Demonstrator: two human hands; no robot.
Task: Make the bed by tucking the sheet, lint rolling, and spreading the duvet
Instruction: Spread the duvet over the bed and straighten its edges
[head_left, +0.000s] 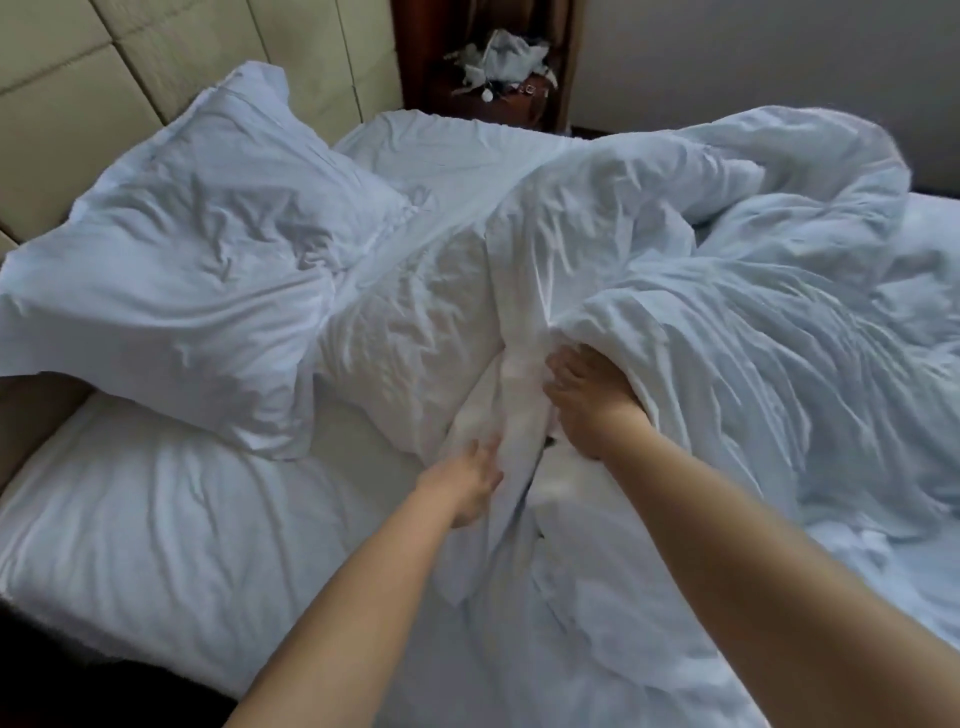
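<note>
**Duvet bunched mid-bed, both hands in the folds**

Duvet (701, 270) heaped across centre and right of the bed, not spread. Right hand (584, 410) grasps a fold, fingers curled into it. Left hand (470, 480) pinches the adjoining strip of fabric. Pillow (192, 270) lies askew by the headboard (78, 104). Risk: pulling twisted cloth could drag the sheet (171, 519) loose and shift the pillow.

The duvet (727, 291) is heaped right of the right hand (587, 400); a pillow (182, 260) lies left of the left hand (470, 480), a nightstand (498, 98) beyond both.
</note>
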